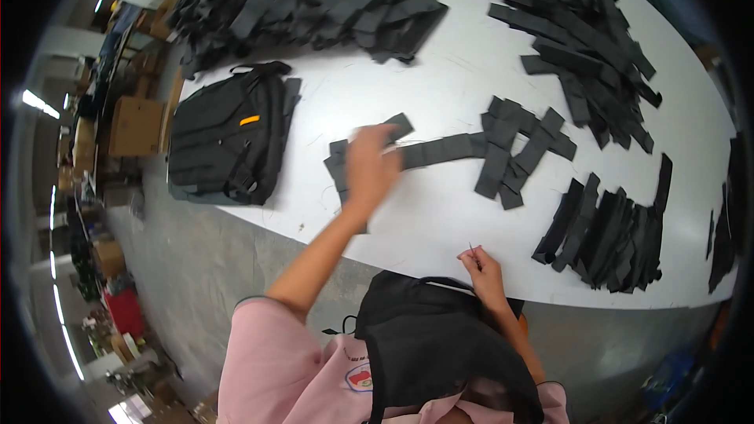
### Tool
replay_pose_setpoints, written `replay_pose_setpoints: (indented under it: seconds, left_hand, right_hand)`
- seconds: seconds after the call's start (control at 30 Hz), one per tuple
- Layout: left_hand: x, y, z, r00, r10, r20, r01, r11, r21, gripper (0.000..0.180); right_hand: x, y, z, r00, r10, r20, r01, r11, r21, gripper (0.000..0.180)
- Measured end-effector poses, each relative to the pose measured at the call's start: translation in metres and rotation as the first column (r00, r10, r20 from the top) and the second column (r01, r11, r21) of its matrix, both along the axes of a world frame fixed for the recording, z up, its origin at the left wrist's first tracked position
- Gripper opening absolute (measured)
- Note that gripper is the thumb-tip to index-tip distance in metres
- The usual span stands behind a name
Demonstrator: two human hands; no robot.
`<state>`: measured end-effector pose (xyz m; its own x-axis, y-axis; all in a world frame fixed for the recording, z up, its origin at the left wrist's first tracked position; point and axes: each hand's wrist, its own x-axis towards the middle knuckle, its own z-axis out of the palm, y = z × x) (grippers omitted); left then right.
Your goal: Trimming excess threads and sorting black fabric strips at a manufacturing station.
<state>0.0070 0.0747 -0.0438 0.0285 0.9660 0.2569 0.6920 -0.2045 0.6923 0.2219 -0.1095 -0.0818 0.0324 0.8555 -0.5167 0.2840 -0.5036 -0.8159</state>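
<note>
My left hand (372, 169) is over a chain of dark grey fabric pieces (440, 150) on the white table. Motion smears its fingers, so I cannot tell whether they grip the fabric. One short fabric piece (401, 126) sticks out past the fingertips. From there the chain runs right to a loose tangle of the same strips (506, 149). Near the table's front edge, my right hand (484, 271) is closed in a pinch. A small, thin, dark pointed thing (471, 248) shows between its fingertips, too small to name.
A black backpack (228, 137) with an orange tab lies on the table at the left. Big heaps of dark strips (314, 4) fill the far side, with another pile (581, 47) at far right. A bundle of strips (616, 239) lies nearer right. Boxes (137, 126) stand beyond the left edge.
</note>
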Motion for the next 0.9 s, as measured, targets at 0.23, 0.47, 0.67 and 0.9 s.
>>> replay_pose_setpoints:
  seconds: [0.23,0.47,0.67,0.9]
  left_hand:
    - [-0.078,-0.072,-0.052,0.851,0.349,-0.392,-0.492,0.790,-0.365,0.087]
    - [-0.091,-0.120,-0.007,-0.025,0.756,0.655,0.408,0.605,-0.683,0.068]
    - [-0.070,-0.150,-0.006,0.481,0.765,0.428,-0.065,0.518,-0.853,0.060]
    - [-0.076,-0.154,-0.005,0.385,0.778,0.496,-0.192,0.593,-0.782,0.055]
  right_hand:
    - [-0.069,0.069,0.021,0.979,0.189,-0.075,-0.196,0.975,-0.104,0.023]
    - [-0.102,0.110,0.032,0.972,0.236,0.017,-0.234,0.946,0.224,0.016]
    - [-0.115,0.106,0.026,0.850,0.325,0.415,-0.472,0.818,0.327,0.023]
    - [-0.144,0.117,0.023,0.719,0.422,0.553,-0.679,0.597,0.428,0.027]
